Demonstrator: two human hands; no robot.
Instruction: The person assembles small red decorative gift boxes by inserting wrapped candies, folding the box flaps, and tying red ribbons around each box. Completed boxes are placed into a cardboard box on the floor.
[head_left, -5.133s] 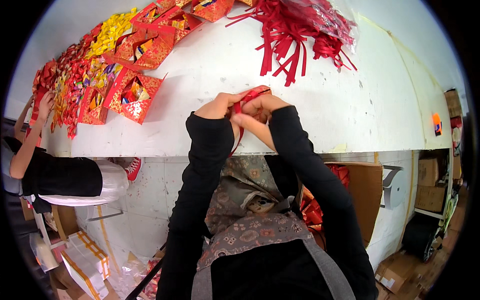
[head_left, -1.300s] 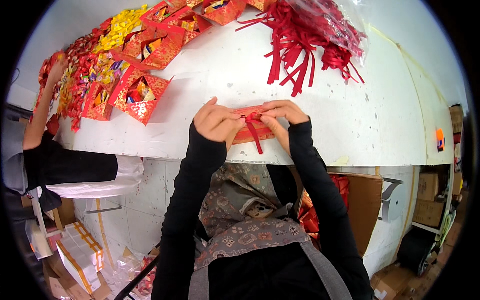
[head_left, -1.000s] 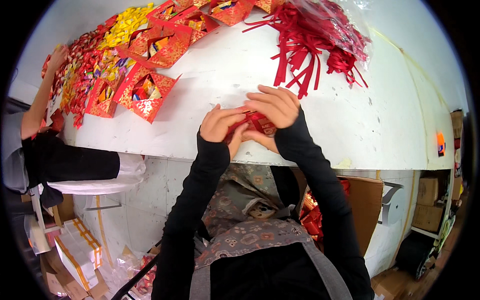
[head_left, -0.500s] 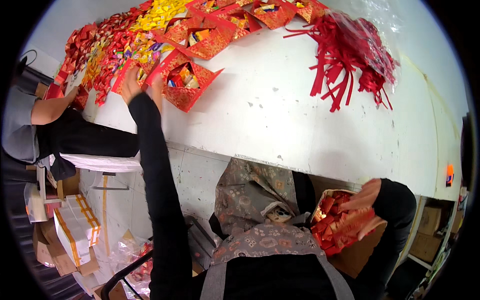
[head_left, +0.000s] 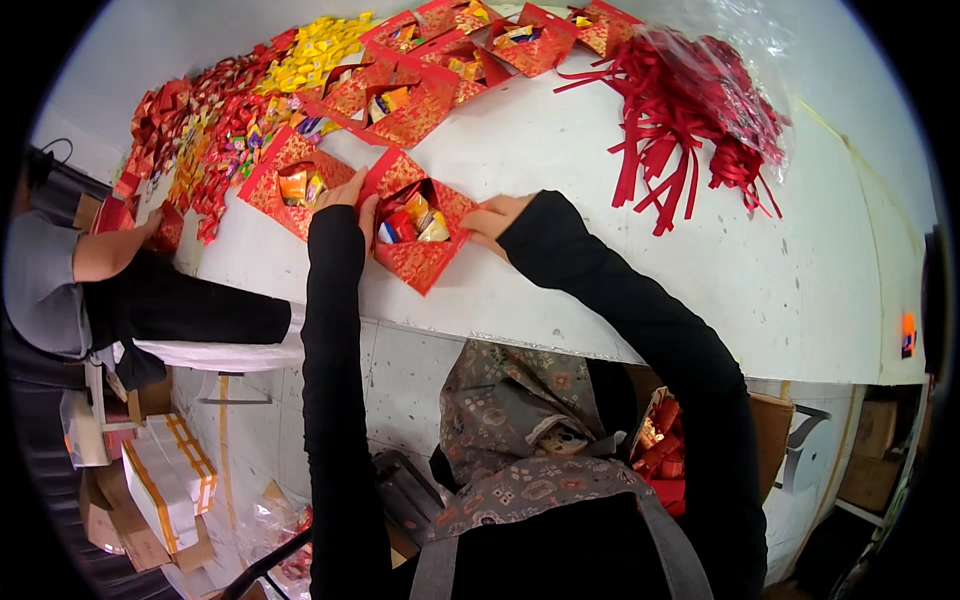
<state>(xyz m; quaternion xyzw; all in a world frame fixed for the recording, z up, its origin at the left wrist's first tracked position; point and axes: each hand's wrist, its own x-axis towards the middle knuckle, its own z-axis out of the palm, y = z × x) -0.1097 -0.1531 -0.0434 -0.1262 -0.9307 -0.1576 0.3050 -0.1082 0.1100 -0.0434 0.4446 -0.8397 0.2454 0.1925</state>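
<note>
the red box (head_left: 417,268) was between your two hands, above the near part of the bench (head_left: 560,265); whether it rested there or was lifted, you could not tell. its long axis ran from a far tip, slightly to the left, down to a near corner that pointed toward you and a little right. its open top faced up, showing several wrapped sweets (head_left: 415,220).

your left hand (head_left: 345,197) was grasping the box by its left edge, and the fingers of your right hand (head_left: 490,219) gripped its right corner. one filled box (head_left: 264,188) stood just beside your left hand, and about seven more (head_left: 420,115) were grouped behind. one heap of yellow packets (head_left: 318,52) lay near the far edge, with red and mixed wrappers spread around it. one bundle of red ribbons (head_left: 650,120), too tangled to count, partly sat in one clear bag (head_left: 755,65).

the bench was white and scuffed. below it were pale floor tiles (head_left: 400,400), and one carton (head_left: 772,440) of red packets stood by your right arm. one co-worker (head_left: 45,280) sat to your left.
</note>
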